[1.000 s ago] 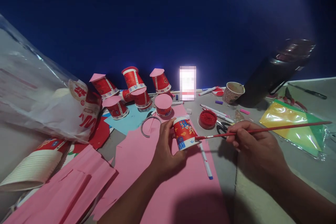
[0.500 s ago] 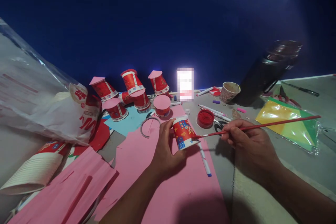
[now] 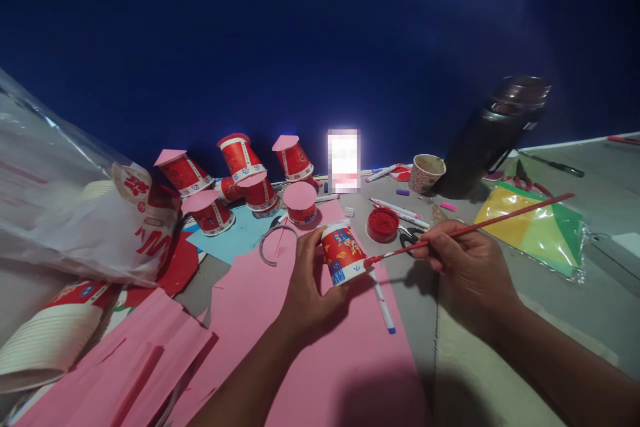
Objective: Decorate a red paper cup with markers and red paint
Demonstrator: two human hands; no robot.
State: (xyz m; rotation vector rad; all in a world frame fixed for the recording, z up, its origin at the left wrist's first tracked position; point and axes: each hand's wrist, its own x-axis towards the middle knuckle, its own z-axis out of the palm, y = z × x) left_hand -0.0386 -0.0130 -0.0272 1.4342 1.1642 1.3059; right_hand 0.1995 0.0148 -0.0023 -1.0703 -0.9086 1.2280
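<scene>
My left hand [image 3: 313, 280] is closed around a red paper cup [image 3: 345, 250] with yellow and blue prints, held tilted above a large pink paper sheet [image 3: 280, 347]. Between the fingers and thumb of my right hand [image 3: 467, 263] is a long red paintbrush [image 3: 500, 217]. Its red-coated bristles touch the cup's right side near the white rim. An open round pot of red paint [image 3: 383, 223] stands just beyond the brush. Under the cup a white marker with a blue end [image 3: 384, 307] lies along the sheet's edge.
Several red cups with pink paper tops [image 3: 300, 203] stand at the back left, near a blue sheet [image 3: 220, 240]. A plastic bag [image 3: 75, 213] and stacked cups [image 3: 55, 333] are at left. A patterned cup [image 3: 427, 173], dark bottle [image 3: 485, 137], scissors [image 3: 409, 238] and glossy packet [image 3: 535, 227] lie right.
The view has shifted slightly, so most things appear further left. The brush tip has moved a little along the cup's right edge, and both hands keep their holds.
</scene>
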